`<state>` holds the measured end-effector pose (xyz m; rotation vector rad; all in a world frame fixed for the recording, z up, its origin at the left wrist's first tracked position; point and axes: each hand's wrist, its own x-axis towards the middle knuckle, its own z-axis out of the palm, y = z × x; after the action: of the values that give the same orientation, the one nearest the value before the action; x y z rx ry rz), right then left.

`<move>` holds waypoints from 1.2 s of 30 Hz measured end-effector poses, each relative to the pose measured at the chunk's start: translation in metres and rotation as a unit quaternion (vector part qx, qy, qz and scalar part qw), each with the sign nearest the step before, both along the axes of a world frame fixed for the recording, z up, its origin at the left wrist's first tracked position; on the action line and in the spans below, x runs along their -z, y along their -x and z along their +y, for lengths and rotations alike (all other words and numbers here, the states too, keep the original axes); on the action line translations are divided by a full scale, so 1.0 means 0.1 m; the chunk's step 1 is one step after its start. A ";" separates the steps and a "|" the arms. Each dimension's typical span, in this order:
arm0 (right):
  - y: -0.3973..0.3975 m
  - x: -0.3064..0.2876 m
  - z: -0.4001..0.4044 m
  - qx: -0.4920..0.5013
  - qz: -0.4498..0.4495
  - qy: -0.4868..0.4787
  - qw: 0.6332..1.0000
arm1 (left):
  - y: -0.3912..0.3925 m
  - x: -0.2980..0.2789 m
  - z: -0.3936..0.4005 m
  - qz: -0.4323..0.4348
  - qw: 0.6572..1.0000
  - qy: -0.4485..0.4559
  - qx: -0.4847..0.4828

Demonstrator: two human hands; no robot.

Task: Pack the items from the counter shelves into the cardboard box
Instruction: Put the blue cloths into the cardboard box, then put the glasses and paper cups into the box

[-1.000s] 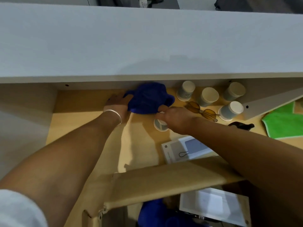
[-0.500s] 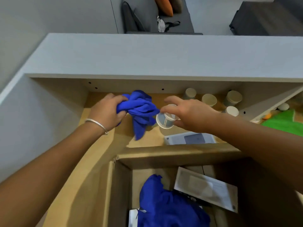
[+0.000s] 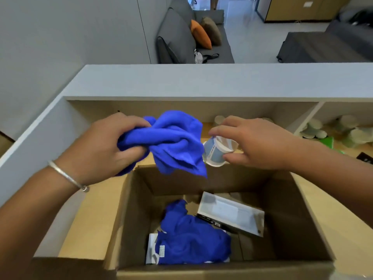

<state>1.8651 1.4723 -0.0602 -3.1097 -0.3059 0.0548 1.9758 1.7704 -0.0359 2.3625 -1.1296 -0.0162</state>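
My left hand (image 3: pixel 105 146) grips a crumpled blue cloth (image 3: pixel 173 142) above the far edge of the open cardboard box (image 3: pixel 129 219). My right hand (image 3: pixel 256 142) pinches a small paper cup (image 3: pixel 217 151), tilted on its side, just right of the cloth and also over the box's far edge. Inside the box lie another blue cloth (image 3: pixel 191 237), a flat white package (image 3: pixel 232 214) leaning at the right, and a white item (image 3: pixel 151 249) partly under the cloth. More paper cups (image 3: pixel 220 119) stand at the back of the shelf, mostly hidden behind my right hand.
The grey countertop (image 3: pixel 201 81) overhangs the wooden shelf (image 3: pixel 86 215). A divider separates a right compartment holding several cups (image 3: pixel 343 130), a green cloth (image 3: pixel 328 142) and a dark object (image 3: pixel 365 157). A grey sofa (image 3: pixel 191 37) with cushions stands beyond the counter.
Both hands have lifted off the shelf and drawn back toward me, the left carrying the blue cloth and the right the cup, to above the box's far edge. The view has tilted up.
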 end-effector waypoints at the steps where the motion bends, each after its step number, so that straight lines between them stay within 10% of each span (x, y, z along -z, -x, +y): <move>1: 0.09 0.00 -0.02 0.002 0.009 0.002 1.000 | 0.08 0.00 0.01 0.015 0.999 -0.031 0.025; 6: 0.37 0.15 -0.11 0.017 0.066 0.020 0.997 | 0.26 0.20 -0.02 0.103 0.975 -0.181 0.077; 22: 0.26 0.48 -0.39 0.101 0.071 0.006 0.992 | -0.34 1.01 -0.66 -0.043 0.985 -0.160 0.052; 36: -0.01 0.91 -1.48 0.230 0.047 -0.032 0.971 | -0.66 1.39 -1.99 0.037 0.958 -0.274 0.072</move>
<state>1.8661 1.3245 -0.1514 -3.0121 0.4085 0.1785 2.0418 1.5713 -0.1752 2.7109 -1.3956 -0.5291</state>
